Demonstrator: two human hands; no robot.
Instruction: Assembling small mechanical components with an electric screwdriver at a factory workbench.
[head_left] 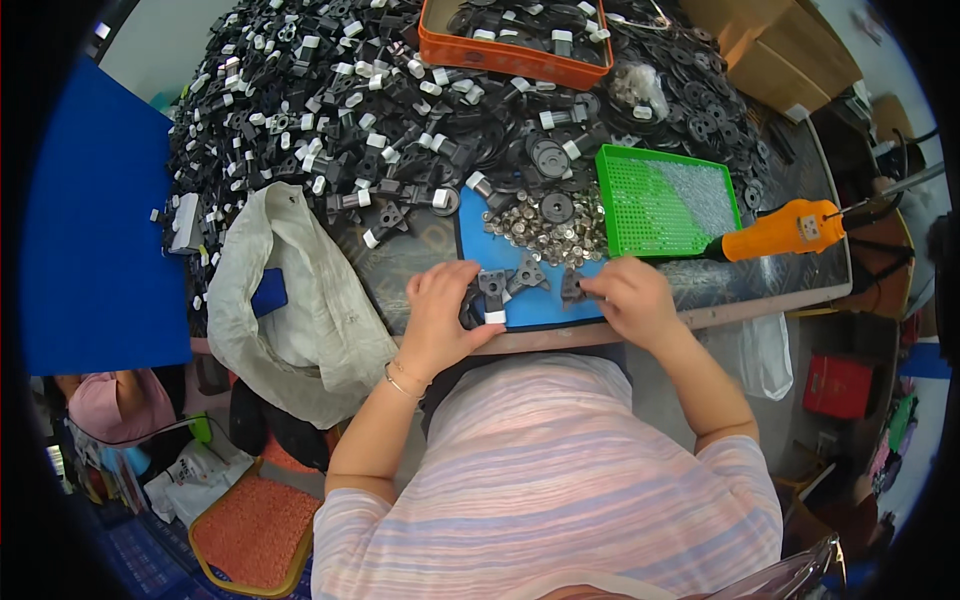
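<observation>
I've got the right hand (637,300) pinching a small black piece (571,287) at its fingertips. Left hand (437,312) curls around a black part with a white end (492,285); can't tell if it grips or just touches. Between the hands, a triangular black piece (529,271) lies over the blue mat (535,312). Silver bits (560,242) heap just beyond. Green tray (625,185) sits past the right hand, orange tool (785,230) farther right. Big black-part pile (300,110) covers the desk (395,275) beyond the left hand.
</observation>
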